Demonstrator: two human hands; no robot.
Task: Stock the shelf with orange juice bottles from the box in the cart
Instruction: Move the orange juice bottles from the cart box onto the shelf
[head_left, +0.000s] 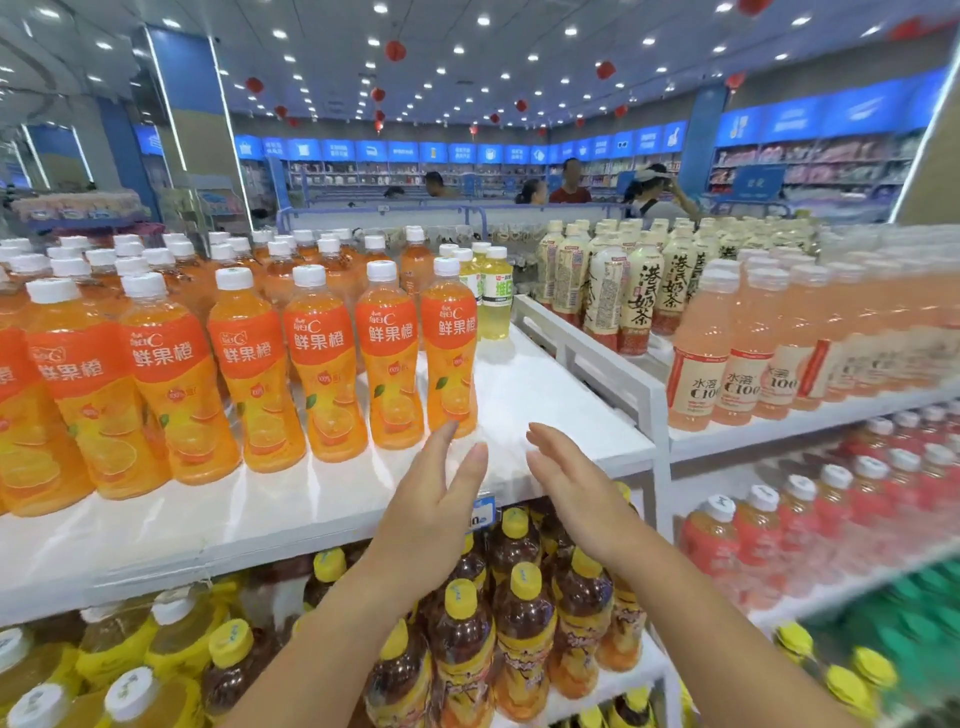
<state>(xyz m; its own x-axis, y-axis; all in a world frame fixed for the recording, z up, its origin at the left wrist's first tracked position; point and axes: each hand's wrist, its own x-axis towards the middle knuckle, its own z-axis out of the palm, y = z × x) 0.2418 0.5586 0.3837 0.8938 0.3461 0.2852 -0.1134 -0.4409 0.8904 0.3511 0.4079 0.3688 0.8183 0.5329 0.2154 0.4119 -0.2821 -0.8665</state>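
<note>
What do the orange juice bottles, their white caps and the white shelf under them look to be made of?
Orange juice bottles: probably clear glossy plastic; juice shows through around the printed orange label. White caps: opaque plastic, seemingly matte. White shelf: smooth, faintly shiny surface, perhaps painted metal or laminate; the look leaves it open.

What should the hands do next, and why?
Probably pull back and fetch another bottle: the left hand and right hand are open and hold nothing, and the shelf shows bare space right of the last orange juice bottle. The box is out of view.
</note>
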